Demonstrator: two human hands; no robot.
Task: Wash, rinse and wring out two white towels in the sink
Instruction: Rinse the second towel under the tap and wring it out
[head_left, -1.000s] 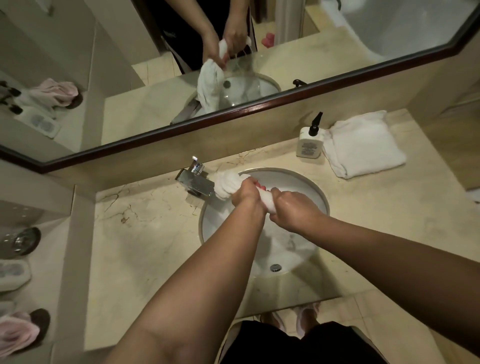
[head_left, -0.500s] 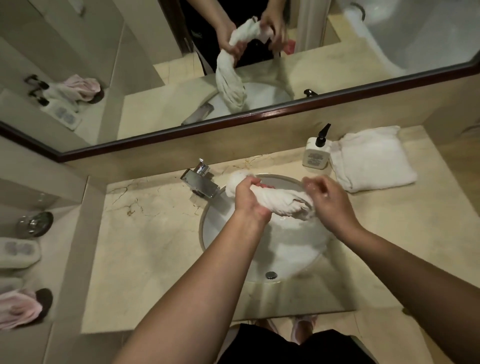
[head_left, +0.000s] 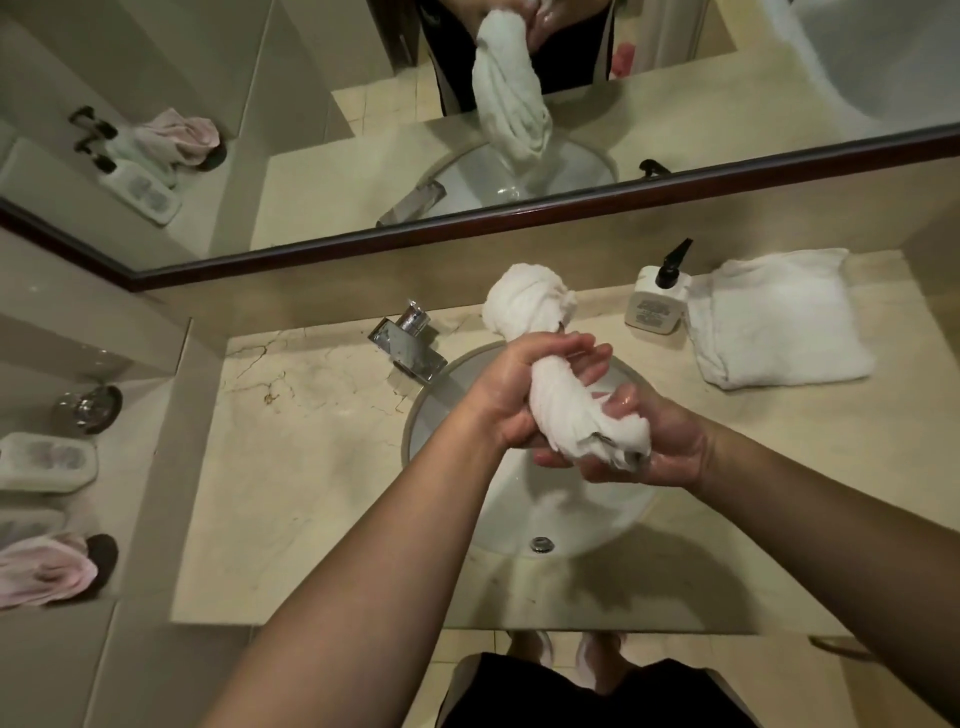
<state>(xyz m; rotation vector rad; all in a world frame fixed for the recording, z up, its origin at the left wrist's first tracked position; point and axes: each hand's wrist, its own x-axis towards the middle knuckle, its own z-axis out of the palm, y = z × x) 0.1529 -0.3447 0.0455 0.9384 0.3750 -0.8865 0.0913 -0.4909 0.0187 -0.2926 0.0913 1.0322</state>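
A wet white towel (head_left: 561, 400), twisted into a thick roll, hangs above the round white sink (head_left: 447, 384). My left hand (head_left: 511, 395) is wrapped round its middle, with the bunched far end sticking out above my fingers. My right hand (head_left: 660, 441) cups and grips the near end from below. A second white towel (head_left: 779, 317) lies folded on the counter at the back right, untouched.
A chrome faucet (head_left: 410, 348) stands at the sink's back left. A white soap bottle with a black pump (head_left: 657, 301) is next to the folded towel. The beige marble counter (head_left: 311, 467) surrounds the sink. A mirror (head_left: 675, 104) hangs behind.
The twisted towel has been lifted higher and turned more upright. My right hand moved from its loose end to grip it from underneath. The view has shifted closer.
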